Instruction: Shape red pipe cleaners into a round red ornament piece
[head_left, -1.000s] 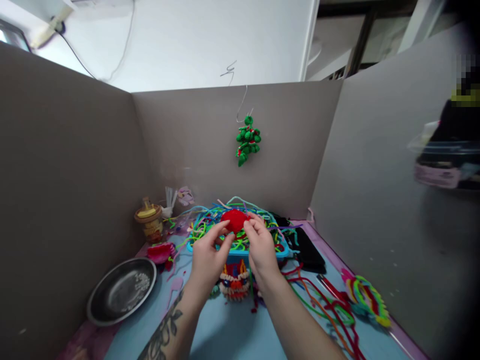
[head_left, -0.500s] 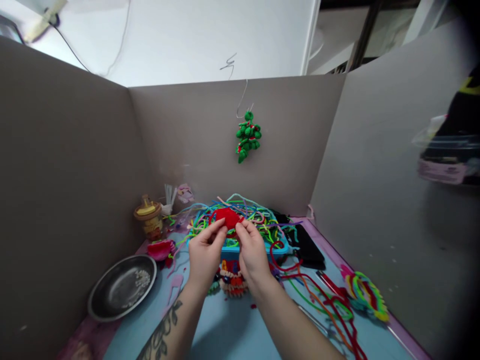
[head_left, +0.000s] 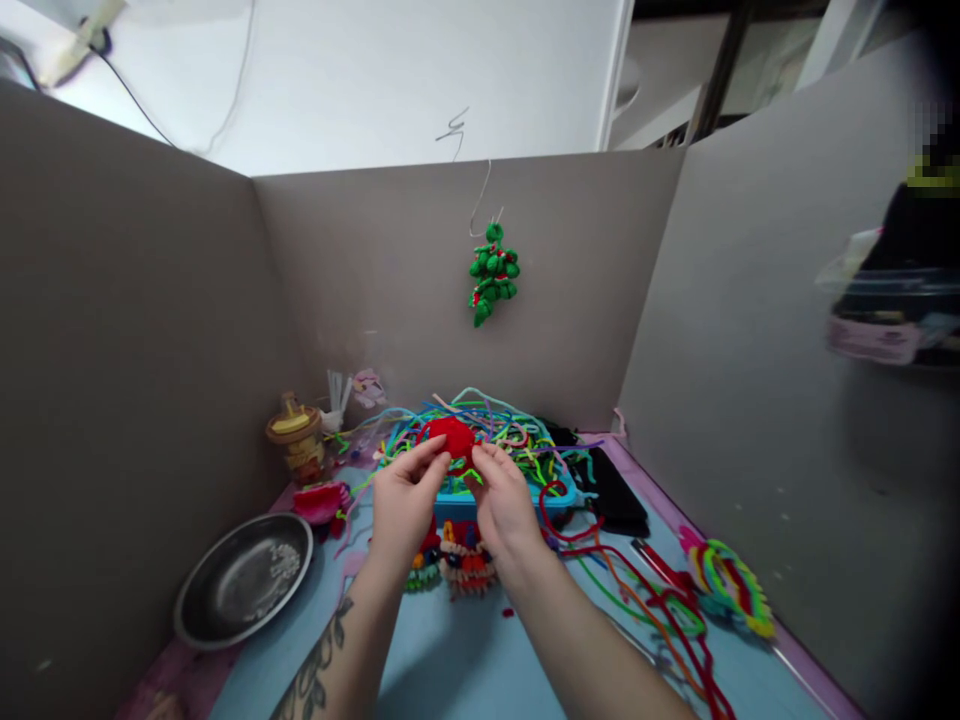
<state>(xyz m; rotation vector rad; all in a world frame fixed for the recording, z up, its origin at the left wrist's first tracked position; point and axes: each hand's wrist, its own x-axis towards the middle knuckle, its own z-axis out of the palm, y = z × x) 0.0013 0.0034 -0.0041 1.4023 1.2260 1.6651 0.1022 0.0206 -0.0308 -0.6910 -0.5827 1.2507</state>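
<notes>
Both my hands are raised over the blue table [head_left: 465, 650] and pinch a small red fuzzy ball of coiled pipe cleaner [head_left: 452, 437]. My left hand [head_left: 401, 505] grips its left side with thumb and fingertips; my right hand [head_left: 504, 503] pinches its right side. Behind the ball a blue tray [head_left: 564, 497] holds a heap of many-coloured pipe cleaners [head_left: 510, 430]. Under my hands lies a red, white and orange pipe-cleaner figure [head_left: 465, 565].
Grey cardboard walls [head_left: 150, 330] enclose the table on three sides. A green pipe-cleaner ornament [head_left: 491, 273] hangs on the back wall. A metal bowl [head_left: 244, 580] sits at left, a small yellow-lidded jar [head_left: 294, 438] behind it. Loose red and green strands [head_left: 652, 610], a rainbow piece [head_left: 724, 585] and a black object [head_left: 615, 500] lie at right.
My hands and the red ball have shifted slightly left and lower in view; my fingers have re-gripped the ball. The view has tilted a little.
</notes>
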